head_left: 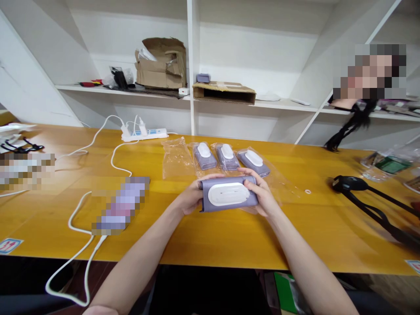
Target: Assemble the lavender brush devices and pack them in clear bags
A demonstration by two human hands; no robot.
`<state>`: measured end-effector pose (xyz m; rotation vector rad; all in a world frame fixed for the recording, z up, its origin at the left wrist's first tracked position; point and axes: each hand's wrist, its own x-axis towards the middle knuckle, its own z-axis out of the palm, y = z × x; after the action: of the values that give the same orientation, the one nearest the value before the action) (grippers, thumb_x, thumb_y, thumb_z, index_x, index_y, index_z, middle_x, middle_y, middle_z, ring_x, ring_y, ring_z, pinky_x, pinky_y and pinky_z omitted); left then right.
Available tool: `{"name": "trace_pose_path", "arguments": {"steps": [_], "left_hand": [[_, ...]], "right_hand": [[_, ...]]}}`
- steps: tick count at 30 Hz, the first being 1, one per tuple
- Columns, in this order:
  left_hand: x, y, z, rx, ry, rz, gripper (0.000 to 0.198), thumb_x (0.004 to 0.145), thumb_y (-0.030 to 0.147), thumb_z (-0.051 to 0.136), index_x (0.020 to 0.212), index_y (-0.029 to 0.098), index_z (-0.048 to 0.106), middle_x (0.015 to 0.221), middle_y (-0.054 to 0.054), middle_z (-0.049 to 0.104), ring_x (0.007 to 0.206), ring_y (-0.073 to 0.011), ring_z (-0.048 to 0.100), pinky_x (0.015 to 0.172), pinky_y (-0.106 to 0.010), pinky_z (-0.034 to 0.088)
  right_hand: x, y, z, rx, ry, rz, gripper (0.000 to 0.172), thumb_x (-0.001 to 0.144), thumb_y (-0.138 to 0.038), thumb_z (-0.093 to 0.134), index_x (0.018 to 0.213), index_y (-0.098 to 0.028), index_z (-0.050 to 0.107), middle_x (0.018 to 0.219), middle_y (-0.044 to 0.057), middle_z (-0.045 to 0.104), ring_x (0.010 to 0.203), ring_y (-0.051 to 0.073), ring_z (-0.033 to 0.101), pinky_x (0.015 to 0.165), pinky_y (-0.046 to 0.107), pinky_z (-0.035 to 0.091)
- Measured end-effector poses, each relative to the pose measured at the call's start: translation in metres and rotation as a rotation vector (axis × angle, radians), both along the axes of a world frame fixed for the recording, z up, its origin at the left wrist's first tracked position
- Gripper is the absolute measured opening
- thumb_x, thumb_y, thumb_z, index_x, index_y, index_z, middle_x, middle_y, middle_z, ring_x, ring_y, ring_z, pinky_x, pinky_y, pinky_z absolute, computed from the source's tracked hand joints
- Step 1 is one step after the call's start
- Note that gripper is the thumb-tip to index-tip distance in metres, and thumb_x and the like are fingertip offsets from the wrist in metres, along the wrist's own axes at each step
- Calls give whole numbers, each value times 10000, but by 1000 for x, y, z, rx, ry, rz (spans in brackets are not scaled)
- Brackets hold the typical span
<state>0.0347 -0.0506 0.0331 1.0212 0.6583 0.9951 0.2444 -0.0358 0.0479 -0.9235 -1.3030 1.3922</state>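
A folded purple item (205,202) with a white oval piece (226,194) on its face is held up over the wooden table. My left hand (192,194) grips its left end, fingers partly behind it. Around its right end is my right hand (262,194), with a finger at the edge of the white oval. Behind them on the table lie three similar purple items in clear plastic: a left one (206,162), a middle one (229,163) and a right one (259,169). Beside the left one is a clear plastic bag (177,159).
A phone (123,205) on a white cable lies left on the table (210,247). At the back are a power strip (146,134) and shelves with a torn cardboard box (160,65) and a flat box (225,92). Black straps (377,214) lie right.
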Motion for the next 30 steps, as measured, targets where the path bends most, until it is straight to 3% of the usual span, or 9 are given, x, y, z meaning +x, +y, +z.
{"name": "trace_pose_path", "arguments": {"steps": [5,12,19,24,30], "left_hand": [[11,-2,0,-15,-40,84,526,586,187,734,1100,207,624,952,-55,692,723,-158,638,624,-233,470],[24,-5,-6,-7,-103,307,556,550,113,671,1090,208,579,916,-12,690,743,-154,638,580,-205,466],[21,-6,-9,-16,-80,212,580,562,167,731,1122,200,584,994,-50,690,763,-178,654,590,-220,477],[28,-6,-15,52,-172,193,420,606,203,745,1006,191,616,1197,-86,619,1014,-233,618,815,-291,491],[33,-6,-19,47,-207,219,378,609,221,742,969,201,629,1139,-69,651,1056,-233,601,913,-332,455]], "right_hand": [[-1,1,-1,1,-9,-65,365,703,-385,655,1026,-237,570,896,16,594,718,161,562,625,266,464],[-1,2,-4,-9,31,-112,257,705,-340,653,933,-247,579,892,-20,584,636,118,497,536,214,384],[0,0,-4,-18,20,-61,209,711,-342,661,871,-243,570,746,-34,526,584,112,469,495,203,366],[-2,-1,-7,-58,32,-42,197,716,-348,660,862,-246,577,795,-17,564,617,133,516,516,223,411],[-2,-1,-8,-69,13,-56,174,719,-346,642,854,-248,593,724,-18,593,593,146,524,492,227,393]]}}
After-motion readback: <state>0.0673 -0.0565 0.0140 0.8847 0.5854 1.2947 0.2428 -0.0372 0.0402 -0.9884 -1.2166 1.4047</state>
